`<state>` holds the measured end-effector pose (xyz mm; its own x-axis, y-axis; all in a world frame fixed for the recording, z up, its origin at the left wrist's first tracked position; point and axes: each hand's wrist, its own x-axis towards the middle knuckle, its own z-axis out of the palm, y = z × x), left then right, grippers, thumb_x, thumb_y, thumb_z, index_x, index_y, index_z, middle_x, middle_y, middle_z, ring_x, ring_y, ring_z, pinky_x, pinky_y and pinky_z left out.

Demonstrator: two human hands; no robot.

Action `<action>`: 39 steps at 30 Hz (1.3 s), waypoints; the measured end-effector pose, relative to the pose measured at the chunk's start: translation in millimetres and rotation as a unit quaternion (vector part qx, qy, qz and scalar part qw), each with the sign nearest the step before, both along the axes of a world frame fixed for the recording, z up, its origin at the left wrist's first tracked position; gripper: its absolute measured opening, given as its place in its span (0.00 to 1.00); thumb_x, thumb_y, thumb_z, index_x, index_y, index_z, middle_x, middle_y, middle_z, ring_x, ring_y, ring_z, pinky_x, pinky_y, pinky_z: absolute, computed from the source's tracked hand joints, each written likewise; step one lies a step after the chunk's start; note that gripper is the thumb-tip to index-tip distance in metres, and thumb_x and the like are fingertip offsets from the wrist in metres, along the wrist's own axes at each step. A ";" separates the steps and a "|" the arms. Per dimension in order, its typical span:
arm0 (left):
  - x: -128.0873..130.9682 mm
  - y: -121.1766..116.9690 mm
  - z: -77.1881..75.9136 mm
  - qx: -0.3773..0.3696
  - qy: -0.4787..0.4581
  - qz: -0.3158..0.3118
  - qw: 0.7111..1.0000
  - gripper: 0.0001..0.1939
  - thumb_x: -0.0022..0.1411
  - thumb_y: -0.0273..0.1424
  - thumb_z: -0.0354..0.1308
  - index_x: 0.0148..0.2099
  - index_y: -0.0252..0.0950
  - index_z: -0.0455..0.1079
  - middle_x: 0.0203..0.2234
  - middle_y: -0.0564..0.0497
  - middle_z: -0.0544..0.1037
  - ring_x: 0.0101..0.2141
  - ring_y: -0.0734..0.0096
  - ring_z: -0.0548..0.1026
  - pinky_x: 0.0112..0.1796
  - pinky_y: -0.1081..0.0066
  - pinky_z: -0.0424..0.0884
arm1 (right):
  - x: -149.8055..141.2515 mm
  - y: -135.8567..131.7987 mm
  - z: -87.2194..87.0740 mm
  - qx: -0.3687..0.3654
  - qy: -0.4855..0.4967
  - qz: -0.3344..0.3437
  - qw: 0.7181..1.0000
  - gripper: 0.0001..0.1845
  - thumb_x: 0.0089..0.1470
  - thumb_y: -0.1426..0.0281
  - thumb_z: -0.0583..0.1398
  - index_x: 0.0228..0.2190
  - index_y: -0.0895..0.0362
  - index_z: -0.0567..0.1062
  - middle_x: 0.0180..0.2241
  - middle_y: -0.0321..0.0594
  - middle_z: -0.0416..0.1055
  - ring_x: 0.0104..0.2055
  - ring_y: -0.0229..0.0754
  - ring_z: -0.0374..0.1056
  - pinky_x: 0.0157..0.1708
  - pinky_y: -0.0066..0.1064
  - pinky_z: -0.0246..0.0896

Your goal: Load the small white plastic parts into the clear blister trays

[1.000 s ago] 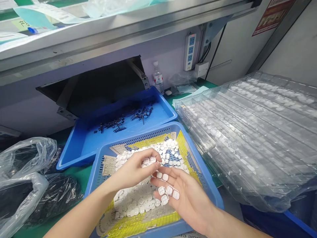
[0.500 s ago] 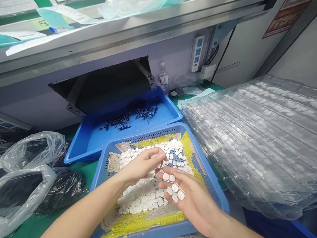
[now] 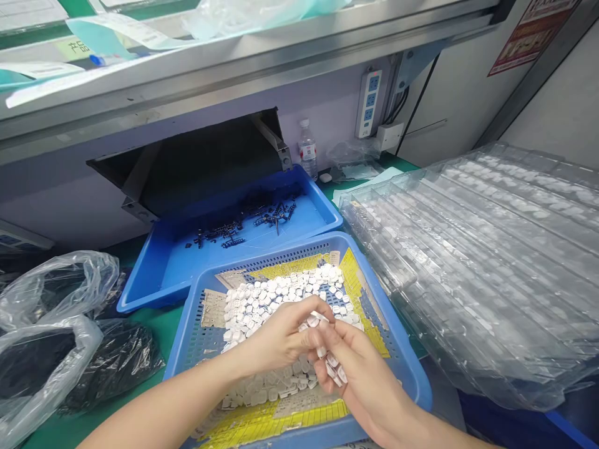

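Fingers (image 3: pixel 314 304) of the left hand (image 3: pixel 278 337) bend toward its thumb, with small white pieces (image 3: pixel 312 322) visible between them and apparently pinched. Those of the right hand (image 3: pixel 369 374) are curled around further small white pieces, which protrude between thumb and fingers. Both hands meet at the fingertips, so the exact contact on each piece is partly hidden. Judged from this pose, the step in hand is gathering or passing pieces between the hands; the next move calls for a cupped right palm and a light left pinch, lest any spill. Beneath the hands stands a perforated blue basket (image 3: pixel 418 383), lined with yellow sheet (image 3: pixel 262 427) and holding a spread of loose white pieces (image 3: pixel 262 305), nearest the left hand. Beyond it, a blue tray (image 3: pixel 171 274) bears black parts (image 3: pixel 229 227); whether basket and tray touch cannot be confirmed. To the right lie clear divided trays (image 3: pixel 491 268) with white contents; to the left, a clear plastic bag (image 3: pixel 100 274) with dark contents.
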<state>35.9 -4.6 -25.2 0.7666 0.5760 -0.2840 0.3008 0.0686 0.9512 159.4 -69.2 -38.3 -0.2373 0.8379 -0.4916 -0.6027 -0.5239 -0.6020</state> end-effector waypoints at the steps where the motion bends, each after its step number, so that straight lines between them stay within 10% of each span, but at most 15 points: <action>1: 0.1 -0.1 -0.3 0.041 0.003 0.000 0.999 0.30 0.47 0.58 0.41 0.37 0.37 0.60 0.20 0.54 0.68 0.21 0.73 0.67 0.25 0.75 0.63 | 0.3 0.0 0.2 -0.006 0.009 -0.005 1.000 0.17 0.43 0.57 0.60 0.22 0.59 0.68 0.17 0.33 0.63 0.17 0.29 0.55 0.17 0.23 0.46; 5: -0.7 1.7 2.2 0.236 0.030 -0.023 0.971 0.33 0.46 0.59 0.40 0.35 0.36 0.66 0.28 0.50 0.70 0.29 0.70 0.67 0.32 0.73 0.63 | 2.2 0.1 0.4 -0.021 0.050 -0.027 0.998 0.16 0.45 0.58 0.59 0.22 0.59 0.68 0.16 0.32 0.62 0.16 0.28 0.54 0.17 0.22 0.46; 10: -4.6 5.7 8.0 0.154 0.000 0.001 0.988 0.34 0.50 0.58 0.38 0.41 0.37 0.66 0.34 0.49 0.71 0.34 0.68 0.68 0.36 0.71 0.64 | 4.7 -0.3 0.2 -0.039 0.050 -0.008 0.998 0.11 0.44 0.64 0.60 0.21 0.59 0.67 0.18 0.34 0.65 0.17 0.29 0.56 0.18 0.23 0.47; 17: -10.5 7.9 2.6 -0.061 -0.047 0.032 0.997 0.33 0.54 0.57 0.36 0.44 0.35 0.64 0.17 0.56 0.60 0.15 0.80 0.57 0.15 0.81 0.52 | 7.6 0.7 3.3 -0.050 0.096 0.005 0.994 0.03 0.41 0.74 0.54 0.19 0.58 0.65 0.18 0.34 0.63 0.17 0.29 0.55 0.16 0.23 0.41; 26: -6.2 2.7 13.7 0.147 -0.033 -0.042 0.988 0.30 0.57 0.52 0.35 0.46 0.37 0.66 0.28 0.50 0.70 0.26 0.74 0.65 0.31 0.75 0.63 | 3.4 -1.1 3.0 -0.015 0.007 -0.012 1.000 0.10 0.46 0.64 0.59 0.27 0.58 0.68 0.19 0.31 0.61 0.18 0.28 0.55 0.15 0.21 0.43; 39: -7.1 1.5 14.5 0.137 0.014 0.008 0.990 0.29 0.57 0.52 0.37 0.43 0.36 0.67 0.30 0.50 0.73 0.30 0.71 0.68 0.31 0.74 0.63 | 0.3 -1.2 0.3 -0.009 -0.018 0.015 1.000 0.13 0.47 0.62 0.59 0.29 0.59 0.66 0.17 0.29 0.60 0.17 0.26 0.54 0.16 0.18 0.46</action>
<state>28.8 -3.1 -10.7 0.7511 0.6460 -0.1362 0.3277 -0.1857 0.9264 159.7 -70.3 -38.0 -0.2435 0.8214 -0.5157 -0.5650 -0.5523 -0.6130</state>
